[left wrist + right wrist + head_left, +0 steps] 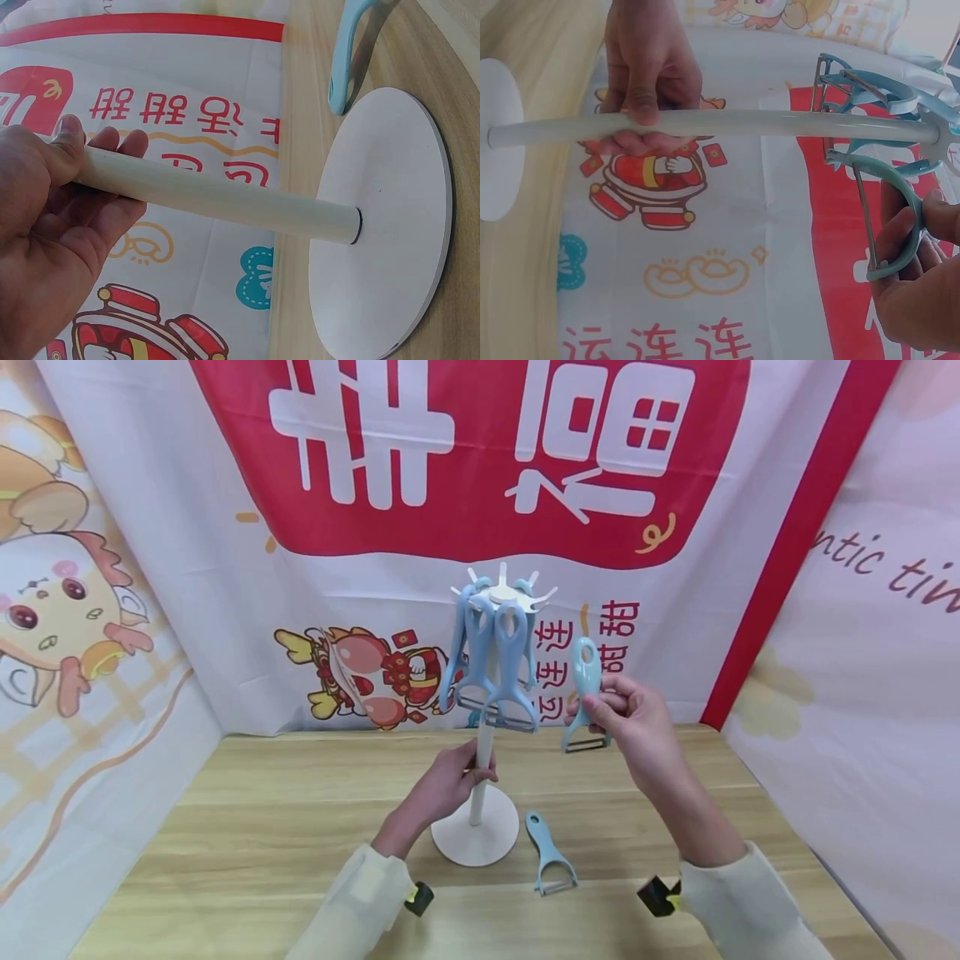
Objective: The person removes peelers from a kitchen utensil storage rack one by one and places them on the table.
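Observation:
My left hand (453,783) grips the white pole (217,191) of a stand, thumb on one side and fingers round the other. The stand's round base (474,843) rests on the table, and a ring of white hooks (504,596) tops it. Several blue peelers (512,664) hang from those hooks, blades down. To the right of them, my right hand (626,718) pinches a light blue peeler (587,668) by its handle, its holed end up. In the right wrist view, this peeler's forked head (907,199) shows beside the hanging ones.
Another blue peeler (551,852) lies on the wooden table (285,810), just right of the base. Behind the stand hangs a printed red and white cloth (480,527). More printed cloth (862,635) closes off the right side.

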A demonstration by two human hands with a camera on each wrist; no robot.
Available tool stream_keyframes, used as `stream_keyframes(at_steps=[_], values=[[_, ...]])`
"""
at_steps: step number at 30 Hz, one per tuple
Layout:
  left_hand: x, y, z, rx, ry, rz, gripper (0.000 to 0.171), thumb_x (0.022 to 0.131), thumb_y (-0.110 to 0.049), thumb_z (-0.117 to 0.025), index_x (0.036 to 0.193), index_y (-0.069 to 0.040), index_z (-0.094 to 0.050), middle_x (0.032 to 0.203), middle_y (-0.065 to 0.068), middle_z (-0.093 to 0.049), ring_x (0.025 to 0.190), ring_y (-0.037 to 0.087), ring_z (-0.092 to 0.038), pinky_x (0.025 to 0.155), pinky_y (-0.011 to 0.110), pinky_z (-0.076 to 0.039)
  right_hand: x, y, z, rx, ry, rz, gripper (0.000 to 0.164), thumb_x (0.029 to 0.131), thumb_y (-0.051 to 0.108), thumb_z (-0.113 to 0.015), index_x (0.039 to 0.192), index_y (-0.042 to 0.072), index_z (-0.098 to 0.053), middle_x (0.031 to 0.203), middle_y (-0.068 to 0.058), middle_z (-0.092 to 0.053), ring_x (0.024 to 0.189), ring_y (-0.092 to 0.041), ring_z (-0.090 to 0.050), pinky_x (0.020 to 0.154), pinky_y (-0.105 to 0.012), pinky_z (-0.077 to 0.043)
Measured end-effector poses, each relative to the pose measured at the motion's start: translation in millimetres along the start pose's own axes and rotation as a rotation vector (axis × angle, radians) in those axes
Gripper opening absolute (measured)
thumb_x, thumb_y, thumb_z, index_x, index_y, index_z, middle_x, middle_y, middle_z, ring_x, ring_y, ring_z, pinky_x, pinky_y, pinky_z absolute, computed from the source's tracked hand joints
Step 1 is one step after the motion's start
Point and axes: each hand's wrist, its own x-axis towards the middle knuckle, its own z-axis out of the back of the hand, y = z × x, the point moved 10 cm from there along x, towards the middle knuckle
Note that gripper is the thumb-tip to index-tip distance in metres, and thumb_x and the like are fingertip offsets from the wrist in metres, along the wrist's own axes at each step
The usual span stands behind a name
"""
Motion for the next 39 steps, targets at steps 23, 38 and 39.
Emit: stream_keyframes(at_steps=[23, 38, 39], values=[[-0.2, 2.8, -2.6, -0.001, 0.000, 0.000, 0.012, 0.099, -0.021, -0.061, 0.103, -0.010, -0.057, 0.093, -0.003, -0.067, 0.097, 0.017, -0.069, 0.095, 0.045, -0.058, -19.9, -56.7, 7.1, -0.050, -0.025, -0.153, 0.036, 0.099, 0.019, -0.063, 0.124, -0.005, -0.056, 0.090, 0.008, -0.076, 0.087, -0.006, -0.072, 0.079, -0.022, -0.059], [2.0, 0.9, 0.2, 0.003, -0.001, -0.003, 0.007, 0.099, -0.017, -0.060, 0.102, -0.011, -0.057, 0.093, -0.002, -0.068, 0.097, 0.018, -0.069, 0.093, 0.044, -0.059, -25.1, -84.0, 9.3, -0.053, -0.034, -0.219, 0.035, 0.099, 0.018, -0.062, 0.124, -0.005, -0.055, 0.089, 0.006, -0.076, 0.086, -0.006, -0.072, 0.079, -0.022, -0.059], [2.8, 0.4, 0.4, -0.001, -0.001, -0.002, 0.006, 0.099, -0.016, -0.060, 0.102, -0.012, -0.057, 0.093, -0.001, -0.067, 0.097, 0.019, -0.069, 0.094, 0.045, -0.058, -25.5, -85.8, 10.8, -0.055, -0.037, -0.223, 0.035, 0.099, 0.018, -0.062, 0.124, -0.005, -0.055, 0.089, 0.006, -0.076, 0.086, -0.006, -0.072, 0.079, -0.021, -0.059]])
